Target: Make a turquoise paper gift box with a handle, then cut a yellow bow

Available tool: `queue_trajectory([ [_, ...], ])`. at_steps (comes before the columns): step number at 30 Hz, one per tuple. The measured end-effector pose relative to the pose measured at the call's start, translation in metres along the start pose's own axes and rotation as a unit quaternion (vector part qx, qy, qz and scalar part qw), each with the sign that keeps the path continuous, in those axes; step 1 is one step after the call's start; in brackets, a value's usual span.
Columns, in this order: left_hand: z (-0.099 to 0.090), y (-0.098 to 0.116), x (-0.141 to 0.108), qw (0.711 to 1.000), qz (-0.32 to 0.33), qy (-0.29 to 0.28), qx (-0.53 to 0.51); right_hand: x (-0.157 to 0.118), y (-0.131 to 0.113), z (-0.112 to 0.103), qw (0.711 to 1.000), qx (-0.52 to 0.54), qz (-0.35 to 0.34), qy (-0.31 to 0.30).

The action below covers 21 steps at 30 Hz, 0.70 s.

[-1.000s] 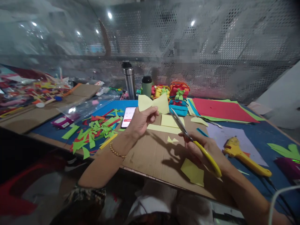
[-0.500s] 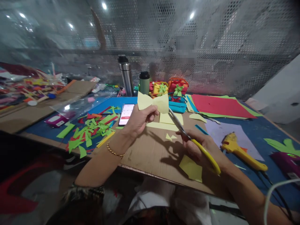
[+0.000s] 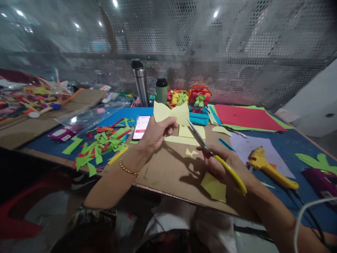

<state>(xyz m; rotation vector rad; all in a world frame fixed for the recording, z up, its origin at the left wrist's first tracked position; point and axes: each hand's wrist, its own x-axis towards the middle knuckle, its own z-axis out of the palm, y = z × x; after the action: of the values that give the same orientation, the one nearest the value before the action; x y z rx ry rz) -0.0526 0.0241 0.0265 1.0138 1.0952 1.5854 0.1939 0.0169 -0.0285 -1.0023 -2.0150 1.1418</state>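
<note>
My left hand (image 3: 154,136) pinches a pale yellow paper piece (image 3: 180,113), cut in a bow shape, by its lower middle between thumb and fingers. Yellow-handled scissors (image 3: 229,172) are gripped in my right hand (image 3: 222,160), blades pointing up and left. Their tips lie at the paper's right edge; whether they touch it I cannot tell. Below, small yellow scraps (image 3: 190,152) rest on the cardboard (image 3: 160,172). A larger yellow paper offcut (image 3: 214,188) lies near the front edge, under my right hand. Behind the bow shape is a stack of yellow paper (image 3: 192,132).
A phone (image 3: 142,127) and a heap of green and red paper strips (image 3: 105,144) are on the left. A steel flask (image 3: 141,84), green bottle (image 3: 161,92) and small paper bags (image 3: 198,117) stand behind. On the right are a yellow glue gun (image 3: 272,170) and red sheets (image 3: 247,117).
The scissors have shifted very slightly left at the paper's right edge. My left hand keeps the same hold, and the whole view has moved a little.
</note>
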Motion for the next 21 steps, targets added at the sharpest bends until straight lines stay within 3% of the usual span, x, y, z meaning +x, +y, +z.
queue_trajectory([
  [9,0.0,-0.002,-0.002,0.997,-0.002,-0.055,0.045,-0.003,-0.02,-0.001,0.999,0.003,0.039,-0.026],
  [21,-0.002,-0.005,-0.001,0.996,-0.003,-0.063,0.057,0.001,-0.005,-0.002,0.999,-0.033,0.005,-0.014],
])
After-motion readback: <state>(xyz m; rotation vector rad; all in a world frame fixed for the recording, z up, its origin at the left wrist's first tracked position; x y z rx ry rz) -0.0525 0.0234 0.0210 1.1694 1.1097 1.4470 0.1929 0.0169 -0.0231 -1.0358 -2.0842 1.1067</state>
